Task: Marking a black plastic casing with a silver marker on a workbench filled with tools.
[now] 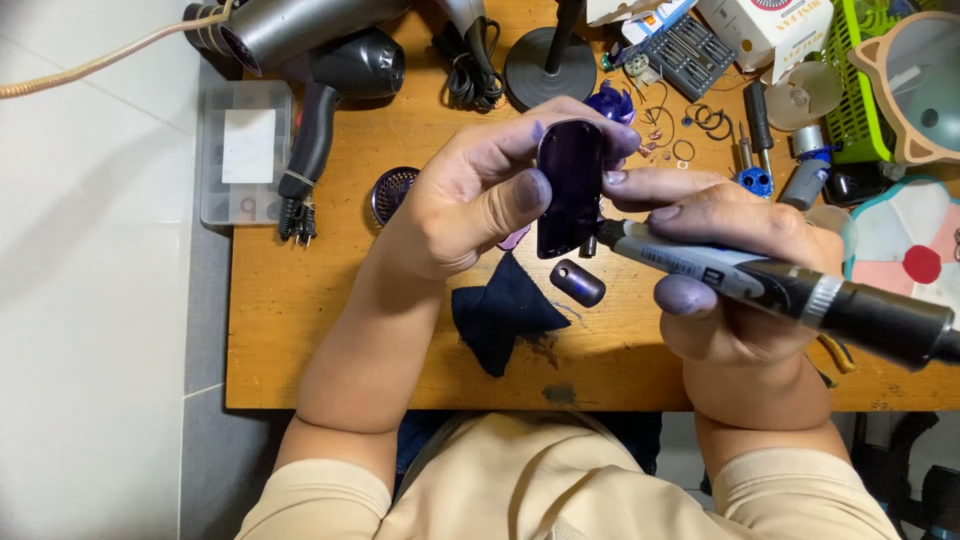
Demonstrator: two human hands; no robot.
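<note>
My left hand [478, 200] grips a dark purple oval plastic shell [569, 186], held upright above the wooden table [300, 330]. My right hand [725, 270] holds a grey and black rotary tool [790, 288] like a pen, its tip touching the lower right edge of the shell. Purple stain marks my fingertips on both hands. Below the shell a small dark purple cap [577, 282] lies on the table beside a folded dark blue cloth [503, 310].
Hair dryers [320, 40] lie at the back left, next to a clear plastic parts box [246, 150]. A round black stand base [548, 68], a bit set [688, 50], rings, small tools, a green basket [858, 90] and a white box crowd the back right.
</note>
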